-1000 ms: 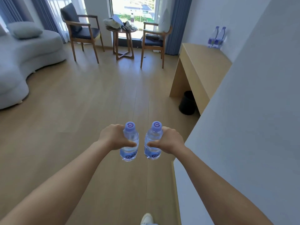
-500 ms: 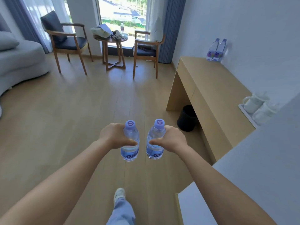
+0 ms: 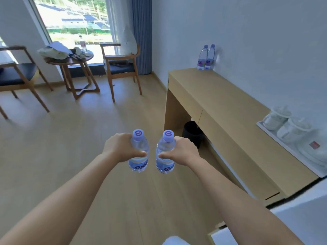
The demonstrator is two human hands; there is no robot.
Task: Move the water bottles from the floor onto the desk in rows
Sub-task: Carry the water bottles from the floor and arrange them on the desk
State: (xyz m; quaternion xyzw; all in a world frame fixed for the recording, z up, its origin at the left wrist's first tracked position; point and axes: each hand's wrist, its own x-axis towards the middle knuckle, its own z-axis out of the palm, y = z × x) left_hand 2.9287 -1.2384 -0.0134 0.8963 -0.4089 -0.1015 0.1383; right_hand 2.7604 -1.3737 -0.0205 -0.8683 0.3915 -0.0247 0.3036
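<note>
2 hands [image 3: 122,149] [image 3: 182,151] each grip a bottle [image 3: 138,152] [image 3: 165,154]; 2 bottles [image 3: 206,58] and tray [image 3: 290,152] occupy desk [image 3: 230,121].

The wooden tabletop [image 3: 228,110] is running along the right of the frame. Two water bottles [image 3: 206,58] are standing together at its far end, and a white tray [image 3: 286,151] is lying at its near end.

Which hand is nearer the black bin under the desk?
Right. The right hand sits just beside the bin; the left hand is farther left, beyond both held bottles.
</note>
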